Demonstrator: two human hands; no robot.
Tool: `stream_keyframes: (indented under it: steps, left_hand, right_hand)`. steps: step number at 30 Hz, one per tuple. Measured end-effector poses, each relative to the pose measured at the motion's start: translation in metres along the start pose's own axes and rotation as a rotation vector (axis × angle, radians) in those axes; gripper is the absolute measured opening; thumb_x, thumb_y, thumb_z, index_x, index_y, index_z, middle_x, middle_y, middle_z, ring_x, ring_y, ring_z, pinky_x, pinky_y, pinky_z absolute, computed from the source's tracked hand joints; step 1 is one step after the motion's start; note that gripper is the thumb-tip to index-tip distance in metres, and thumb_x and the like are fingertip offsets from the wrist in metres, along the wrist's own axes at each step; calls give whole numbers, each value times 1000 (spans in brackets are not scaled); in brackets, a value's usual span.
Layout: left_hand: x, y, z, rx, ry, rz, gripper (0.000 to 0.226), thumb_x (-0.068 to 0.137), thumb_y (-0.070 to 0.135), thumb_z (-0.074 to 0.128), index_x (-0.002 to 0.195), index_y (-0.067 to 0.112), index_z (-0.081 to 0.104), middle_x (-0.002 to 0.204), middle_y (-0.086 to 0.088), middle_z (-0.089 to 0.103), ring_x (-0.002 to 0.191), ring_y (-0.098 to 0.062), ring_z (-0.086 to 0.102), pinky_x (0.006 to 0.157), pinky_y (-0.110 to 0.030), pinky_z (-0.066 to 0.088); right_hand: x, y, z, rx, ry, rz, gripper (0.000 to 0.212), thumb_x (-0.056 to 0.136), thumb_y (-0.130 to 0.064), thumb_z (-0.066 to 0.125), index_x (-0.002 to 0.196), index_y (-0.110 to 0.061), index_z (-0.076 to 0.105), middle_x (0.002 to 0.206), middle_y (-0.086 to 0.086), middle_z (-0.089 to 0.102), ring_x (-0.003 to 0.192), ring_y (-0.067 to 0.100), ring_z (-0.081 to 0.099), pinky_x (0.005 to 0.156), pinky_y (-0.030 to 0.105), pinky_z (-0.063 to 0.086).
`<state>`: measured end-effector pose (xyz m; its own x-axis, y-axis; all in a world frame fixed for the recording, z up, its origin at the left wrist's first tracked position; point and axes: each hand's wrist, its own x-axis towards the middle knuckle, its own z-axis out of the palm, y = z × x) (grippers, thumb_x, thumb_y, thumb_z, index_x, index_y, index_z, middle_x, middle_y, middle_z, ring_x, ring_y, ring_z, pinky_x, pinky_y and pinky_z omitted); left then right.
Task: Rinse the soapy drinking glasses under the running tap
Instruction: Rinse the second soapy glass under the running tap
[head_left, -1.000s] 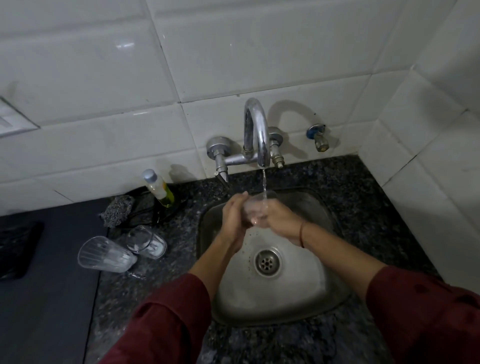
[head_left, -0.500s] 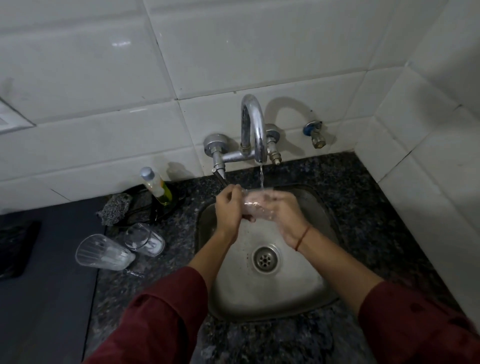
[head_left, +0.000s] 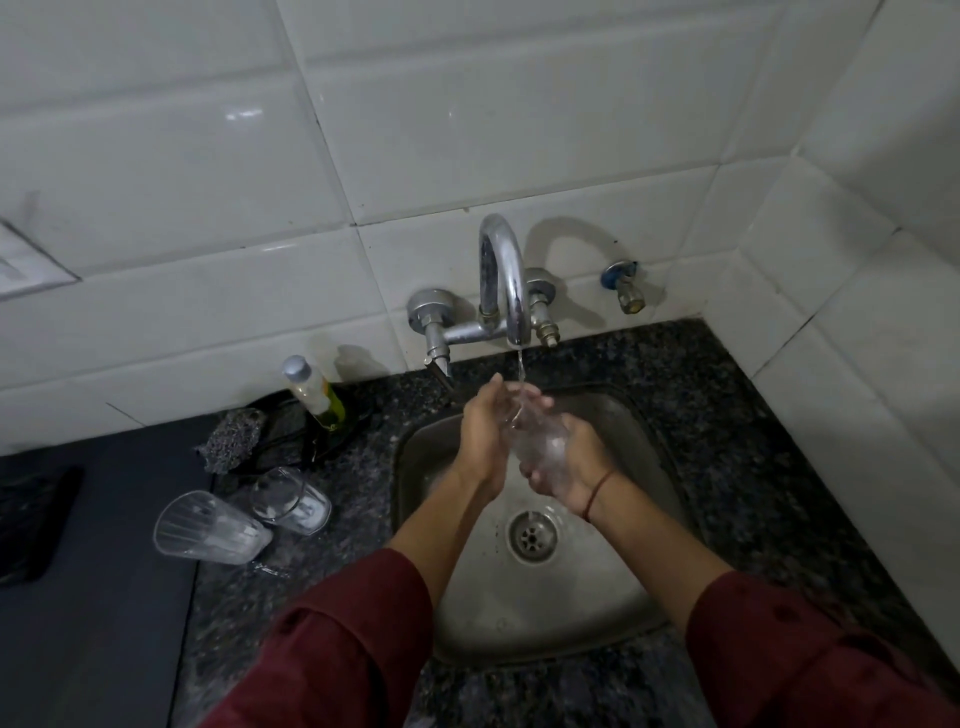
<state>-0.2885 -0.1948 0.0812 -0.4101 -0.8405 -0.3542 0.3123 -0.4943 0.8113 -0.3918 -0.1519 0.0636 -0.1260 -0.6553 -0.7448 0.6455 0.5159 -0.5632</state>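
I look down at a white tile wall (head_left: 467, 130) and a dark counter (head_left: 727, 441). A steel sink (head_left: 545, 613) sits in the counter, with the tap (head_left: 501, 270) at its far side.

Both hands are over the sink, under the tap. The left hand (head_left: 483, 436) lies flat on the left side of the glass (head_left: 537, 441), its fingers mostly straight. The right hand (head_left: 569, 473) cups the glass from below, with its fingers curled round it. The glass tips with its mouth up toward the tap. A thin stream of water (head_left: 520, 369) runs onto it.

Two more glasses (head_left: 208, 530) lie on their sides on the counter, left of the sink. A small bottle (head_left: 314, 389) stands farther back.

I think the glass is wet and soapy, so it is slippery. If the right hand loosens, it could drop into the hard sink and crack. The water is thin, so soap may stay inside. The lying glasses could roll if a sleeve bumps them.
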Motion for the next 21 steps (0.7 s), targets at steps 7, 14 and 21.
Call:
stream_keyframes:
  steps: [7,14,21]
  left_hand:
    - [3,6,6,-43,-229,-157,52,104,34,37,80,1,69,76,-16,69,75,-23,66,77,-32,54]
    - [10,12,11,40,-221,-105,51,102,30,39,66,2,64,59,-13,59,62,-24,57,70,-32,50]
    - [16,13,23,37,-155,-18,56,101,32,37,63,2,65,58,-17,60,62,-29,56,68,-35,47]
  right_hand:
    - [5,8,-9,9,-202,150,33,95,-36,39,88,-14,63,73,10,53,44,22,50,35,15,31]
    - [2,3,-5,-13,-218,126,42,98,-43,39,83,-14,65,70,10,58,42,20,46,34,14,29]
    - [12,4,1,134,-181,-20,42,99,-36,35,78,-14,65,62,5,58,40,18,46,36,15,26]
